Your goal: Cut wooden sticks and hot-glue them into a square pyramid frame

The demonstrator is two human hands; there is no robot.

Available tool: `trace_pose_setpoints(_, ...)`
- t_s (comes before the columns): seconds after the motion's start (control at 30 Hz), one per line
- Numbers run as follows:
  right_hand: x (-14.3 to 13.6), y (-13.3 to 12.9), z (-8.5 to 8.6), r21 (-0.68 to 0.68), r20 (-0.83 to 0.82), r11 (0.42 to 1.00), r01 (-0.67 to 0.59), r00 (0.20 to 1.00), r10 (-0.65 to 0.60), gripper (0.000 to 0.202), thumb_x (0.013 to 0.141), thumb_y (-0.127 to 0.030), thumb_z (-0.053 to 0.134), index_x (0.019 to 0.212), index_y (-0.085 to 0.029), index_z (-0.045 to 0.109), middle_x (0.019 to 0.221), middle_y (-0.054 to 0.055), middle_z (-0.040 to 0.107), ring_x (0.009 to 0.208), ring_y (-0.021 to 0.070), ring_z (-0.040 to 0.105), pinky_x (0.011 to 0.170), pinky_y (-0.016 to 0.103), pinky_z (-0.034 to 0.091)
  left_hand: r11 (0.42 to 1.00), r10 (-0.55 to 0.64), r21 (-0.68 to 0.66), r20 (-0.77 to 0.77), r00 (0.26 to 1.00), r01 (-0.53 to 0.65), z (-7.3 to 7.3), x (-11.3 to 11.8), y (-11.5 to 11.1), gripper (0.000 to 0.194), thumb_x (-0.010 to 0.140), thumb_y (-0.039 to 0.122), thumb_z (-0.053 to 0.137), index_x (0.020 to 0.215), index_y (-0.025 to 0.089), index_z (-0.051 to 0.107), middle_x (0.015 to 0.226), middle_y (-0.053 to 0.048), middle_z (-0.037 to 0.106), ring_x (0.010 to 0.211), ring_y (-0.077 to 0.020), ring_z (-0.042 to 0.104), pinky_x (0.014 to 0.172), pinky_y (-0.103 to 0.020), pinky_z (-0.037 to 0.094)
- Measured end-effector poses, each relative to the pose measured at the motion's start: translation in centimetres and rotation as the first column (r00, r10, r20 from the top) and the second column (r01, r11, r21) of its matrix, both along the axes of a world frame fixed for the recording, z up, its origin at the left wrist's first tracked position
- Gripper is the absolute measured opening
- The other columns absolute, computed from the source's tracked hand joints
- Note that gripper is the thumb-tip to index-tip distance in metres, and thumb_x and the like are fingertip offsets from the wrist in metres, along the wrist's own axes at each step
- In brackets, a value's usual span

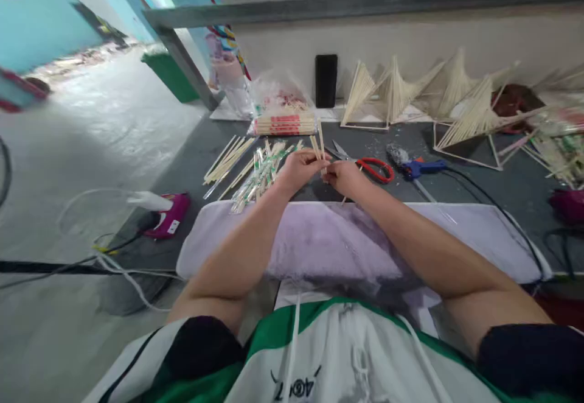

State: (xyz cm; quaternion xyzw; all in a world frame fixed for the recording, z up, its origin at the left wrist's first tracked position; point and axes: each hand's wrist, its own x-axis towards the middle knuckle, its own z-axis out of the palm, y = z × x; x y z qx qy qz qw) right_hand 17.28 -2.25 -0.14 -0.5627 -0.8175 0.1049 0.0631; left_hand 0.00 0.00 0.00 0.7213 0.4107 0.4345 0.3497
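Note:
My left hand (298,168) and my right hand (343,176) meet over the dark table near the middle of the view. Between them they grip a few pale wooden chopsticks (321,138), which stand up from the fingers, slightly splayed. The fingertips are closed, and the chopsticks' lower parts are mostly hidden. Beside my left hand lies a pile of chopsticks in clear wrappers with green print (258,175). Loose bare chopsticks (228,159) lie further left. Right behind my right hand are scissors with red handles (376,168), their blades pointing left.
A blue glue gun (424,168) with a black cord lies at right. Stick frames (392,95) line the wall beside a leaning black phone (326,80). A plastic bag of chopsticks (283,124) stands behind. A lilac cloth pad (319,238) covers the front edge; a magenta power strip (170,215) sits left.

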Motion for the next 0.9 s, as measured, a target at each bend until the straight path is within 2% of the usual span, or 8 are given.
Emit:
trace_pose_setpoints(0.1,0.4,-0.1,0.3,-0.022,0.028,0.997,0.075,0.997,-0.074,0.03,0.107,-0.032,0.06,0.122,-0.021,0.083,0.125,0.012,0.081,0.115,0.0275,0.075,0.079,0.032,0.047,1.0,-0.023,-0.01,-0.011,1.0,0.023,-0.1,0.5,-0.2,0.007,0.084,0.023,0.078,0.084,0.02,0.084,0.092,-0.004,0.083,0.092,-0.0204,0.077,0.09,-0.032,0.06)
trace_pose_setpoints(0.2,0.7,0.1,0.4,-0.051,0.046,0.992,0.111,0.993,-0.109,0.031,0.107,-0.035,0.061,0.123,-0.02,0.083,0.127,0.013,0.081,0.118,0.0295,0.074,0.079,0.033,0.047,0.999,-0.043,-0.03,-0.008,0.999,0.043,-0.6,1.1,-0.1,0.005,0.084,0.021,0.078,0.082,0.018,0.082,0.09,-0.004,0.082,0.087,-0.0188,0.076,0.086,-0.03,0.059)
trace_pose_setpoints(0.37,1.0,0.5,0.1,-0.055,-0.008,0.997,0.051,0.999,-0.052,0.027,0.105,-0.028,0.065,0.12,-0.015,0.082,0.126,0.014,0.081,0.116,0.0261,0.075,0.089,0.032,0.048,1.0,-0.031,0.004,-0.045,0.999,0.031,-1.5,1.7,0.7,0.009,0.083,0.022,0.08,0.076,0.017,0.078,0.085,-0.004,0.08,0.084,-0.0176,0.073,0.081,-0.028,0.056)
trace_pose_setpoints(0.53,0.8,0.6,0.2,-0.042,0.011,0.999,0.021,1.0,-0.02,0.024,0.105,-0.025,0.064,0.113,-0.016,0.085,0.124,0.012,0.082,0.117,0.026,0.075,0.099,0.035,0.044,0.999,-0.031,0.015,-0.048,0.998,0.032,-1.9,1.6,1.4,0.009,0.083,0.024,0.078,0.077,0.017,0.079,0.083,-0.002,0.079,0.081,-0.017,0.072,0.077,-0.028,0.055)
trace_pose_setpoints(0.73,0.6,0.8,0.0,-0.079,0.011,0.996,0.045,0.999,-0.044,0.024,0.105,-0.028,0.065,0.11,-0.018,0.086,0.112,0.009,0.085,0.105,0.0237,0.075,0.087,0.034,0.043,1.0,-0.018,-0.009,-0.039,0.999,0.018,-1.8,1.4,1.2,0.015,0.084,0.029,0.078,0.076,0.017,0.079,0.084,-0.003,0.079,0.08,-0.0165,0.071,0.075,-0.027,0.054)
trace_pose_setpoints(0.9,0.8,1.1,-0.5,-0.076,-0.035,0.996,0.037,0.999,-0.04,0.021,0.103,-0.027,0.068,0.105,-0.018,0.086,0.107,0.008,0.085,0.097,0.0201,0.074,0.084,0.031,0.042,0.999,-0.034,-0.031,-0.06,0.998,0.033,-1.9,1.2,1.6,0.015,0.083,0.031,0.079,0.077,0.017,0.08,0.08,-0.002,0.076,0.075,-0.0156,0.068,0.07,-0.027,0.051)
